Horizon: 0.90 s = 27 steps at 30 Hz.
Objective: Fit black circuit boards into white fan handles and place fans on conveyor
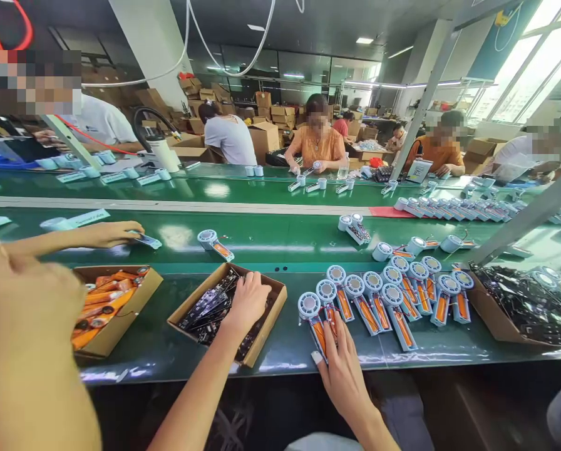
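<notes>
My left hand reaches into an open cardboard box of black flat parts. Its fingertips are down among the parts, and whether they grip one is hidden. My right hand lies at the near table edge, thumb and fingers closed around the orange handle of a small handheld fan. That fan is the leftmost of several fans with white round heads, laid in rows on the green table.
A box of orange parts stands to the left. A co-worker's arm fills the near left, and their hand holds a piece on the green belt. A box of black parts stands at right. More people work across the belt.
</notes>
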{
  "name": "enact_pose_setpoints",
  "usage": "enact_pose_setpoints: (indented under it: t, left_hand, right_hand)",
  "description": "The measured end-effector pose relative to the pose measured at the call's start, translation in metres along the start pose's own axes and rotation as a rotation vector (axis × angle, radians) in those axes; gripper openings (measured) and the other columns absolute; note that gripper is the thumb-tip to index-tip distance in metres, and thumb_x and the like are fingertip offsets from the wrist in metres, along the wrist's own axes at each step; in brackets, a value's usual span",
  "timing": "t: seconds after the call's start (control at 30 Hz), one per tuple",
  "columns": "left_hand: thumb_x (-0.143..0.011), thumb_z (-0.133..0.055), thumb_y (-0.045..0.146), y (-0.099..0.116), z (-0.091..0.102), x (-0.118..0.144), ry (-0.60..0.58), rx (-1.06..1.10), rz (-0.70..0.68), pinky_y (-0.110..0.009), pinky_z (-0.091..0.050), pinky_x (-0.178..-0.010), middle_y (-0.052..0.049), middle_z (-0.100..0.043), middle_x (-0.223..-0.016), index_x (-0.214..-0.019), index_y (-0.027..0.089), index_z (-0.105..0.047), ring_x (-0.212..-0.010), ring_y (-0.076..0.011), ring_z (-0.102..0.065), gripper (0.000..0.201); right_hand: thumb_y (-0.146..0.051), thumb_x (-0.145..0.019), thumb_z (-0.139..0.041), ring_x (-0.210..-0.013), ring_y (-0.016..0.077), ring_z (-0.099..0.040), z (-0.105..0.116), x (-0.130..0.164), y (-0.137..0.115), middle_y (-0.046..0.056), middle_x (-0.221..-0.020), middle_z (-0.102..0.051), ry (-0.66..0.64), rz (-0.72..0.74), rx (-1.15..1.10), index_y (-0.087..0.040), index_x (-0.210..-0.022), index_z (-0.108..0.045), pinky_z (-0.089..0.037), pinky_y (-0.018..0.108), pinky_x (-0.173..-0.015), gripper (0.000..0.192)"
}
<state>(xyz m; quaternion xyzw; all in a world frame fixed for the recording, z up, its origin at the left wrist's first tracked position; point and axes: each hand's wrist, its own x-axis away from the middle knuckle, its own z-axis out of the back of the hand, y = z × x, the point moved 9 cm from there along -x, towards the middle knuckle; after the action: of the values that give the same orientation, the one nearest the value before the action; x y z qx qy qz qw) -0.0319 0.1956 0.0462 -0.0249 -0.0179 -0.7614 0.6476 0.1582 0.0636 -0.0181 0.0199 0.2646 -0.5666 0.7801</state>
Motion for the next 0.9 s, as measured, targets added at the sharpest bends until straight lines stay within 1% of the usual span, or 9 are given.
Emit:
enact_pose_setpoints:
  t: [0.13,0.23,0.37,0.5,0.57,0.63,0.7,0.77,0.9]
  left_hand:
    - [-0.088,-0.049,0.011,-0.001,-0.004,-0.006,-0.017,0.017,0.040,-0.043,-0.044,-0.093,-0.021,-0.065,-0.109,-0.097,0.012,-0.074,-0.113,-0.0341,-0.054,0.026]
    - [-0.085,-0.049,0.006,-0.002,-0.016,-0.005,-0.049,0.039,0.093,-0.041,-0.047,-0.086,-0.021,-0.067,-0.105,-0.095,0.010,-0.074,-0.107,-0.0335,-0.059,0.027]
    - [-0.086,-0.044,0.005,-0.005,-0.016,0.002,-0.011,0.076,0.123,-0.040,-0.048,-0.086,-0.018,-0.068,-0.101,-0.089,0.014,-0.074,-0.104,-0.0318,-0.060,0.031]
    - [-0.090,-0.048,0.020,-0.022,0.015,0.010,0.149,0.170,0.124,-0.040,-0.049,-0.091,-0.014,-0.068,-0.104,-0.095,0.017,-0.071,-0.104,-0.0288,-0.060,0.023]
    - [-0.088,-0.053,0.029,-0.039,0.034,0.021,0.333,0.445,0.184,-0.037,-0.053,-0.084,-0.009,-0.069,-0.095,-0.093,0.018,-0.069,-0.091,-0.0247,-0.065,0.020]
    - [-0.082,-0.059,0.036,-0.057,0.038,0.041,0.510,0.875,0.291,-0.033,-0.056,-0.071,-0.004,-0.068,-0.079,-0.089,0.018,-0.066,-0.072,-0.0203,-0.066,0.020]
    - [-0.076,-0.064,0.039,-0.060,0.021,0.061,0.570,1.263,0.396,-0.031,-0.057,-0.063,-0.001,-0.066,-0.072,-0.088,0.018,-0.061,-0.063,-0.0183,-0.067,0.024]
    - [-0.072,-0.070,0.039,-0.043,-0.003,0.079,0.563,1.565,0.442,-0.033,-0.059,-0.067,-0.002,-0.069,-0.084,-0.086,0.019,-0.056,-0.067,-0.0181,-0.071,0.028]
    - [-0.069,-0.075,0.035,0.017,-0.055,0.104,0.343,1.803,0.474,-0.035,-0.061,-0.075,-0.002,-0.070,-0.095,-0.096,0.020,-0.054,-0.076,-0.0196,-0.075,0.037]
  right_hand:
    - [-0.017,-0.095,-0.047,-0.146,0.0359,-0.031,0.007,0.002,0.001,0.014,-0.164,-0.021,-0.027,-0.020,-0.046,-0.023,-0.157,-0.022,-0.046,0.054,-0.108,0.067]
    - [-0.018,-0.095,-0.049,-0.143,0.0360,-0.036,0.026,0.000,-0.005,0.017,-0.159,-0.031,0.003,-0.010,-0.080,-0.021,-0.151,-0.035,-0.048,0.053,-0.105,0.058]
    - [-0.008,-0.094,-0.045,-0.112,0.0260,-0.061,0.051,-0.018,-0.027,0.014,-0.122,-0.060,0.032,0.089,-0.132,-0.020,-0.131,-0.055,-0.056,0.038,-0.089,0.040]
    - [-0.003,-0.093,-0.051,-0.081,0.0213,-0.061,0.035,-0.056,-0.056,0.008,-0.096,-0.063,-0.132,0.287,0.024,-0.017,-0.106,-0.063,-0.055,0.032,-0.070,0.023]
    - [-0.005,-0.091,-0.057,-0.078,0.0222,-0.061,0.018,-0.070,-0.063,0.008,-0.091,-0.063,-0.234,0.377,0.136,-0.016,-0.093,-0.065,-0.052,0.032,-0.063,0.014]
    - [-0.006,-0.092,-0.059,-0.078,0.0220,-0.060,0.009,-0.076,-0.063,0.009,-0.090,-0.064,-0.273,0.426,0.198,-0.016,-0.084,-0.064,-0.050,0.031,-0.061,0.014]
    - [-0.006,-0.092,-0.058,-0.081,0.0213,-0.060,0.007,-0.074,-0.058,0.009,-0.095,-0.065,-0.266,0.447,0.183,-0.016,-0.084,-0.064,-0.049,0.030,-0.062,0.015]
    - [-0.006,-0.092,-0.058,-0.082,0.0201,-0.060,0.009,-0.067,-0.051,0.007,-0.098,-0.068,-0.249,0.436,0.077,-0.017,-0.091,-0.065,-0.048,0.029,-0.065,0.014]
    - [-0.002,-0.088,-0.055,-0.076,0.0170,-0.062,0.013,-0.060,-0.020,0.002,-0.086,-0.071,-0.191,0.156,-0.300,-0.019,-0.099,-0.067,-0.048,0.026,-0.069,0.024]
